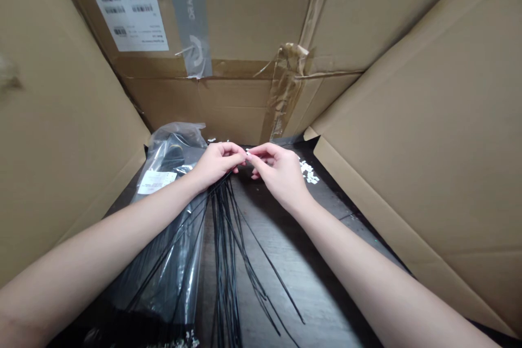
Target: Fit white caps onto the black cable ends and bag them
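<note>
My left hand (219, 165) is closed in a pinch, with thin black cables (223, 217) running out from beneath it toward the front of the table. The fingertips of my right hand (281, 169) meet those of the left and pinch a small white piece (247, 152), which looks like a connector. Fingers hide most of this piece and the cable end beside it. Right of my right hand lies a loose pile of similar white pieces (310, 173).
A clear plastic bag (163, 217) full of black cables, with a white label (157, 181), lies under and beside my left forearm. Cardboard walls (236, 100) enclose the dark tabletop (281, 250) at the back and both sides. A few white bits lie behind my left hand.
</note>
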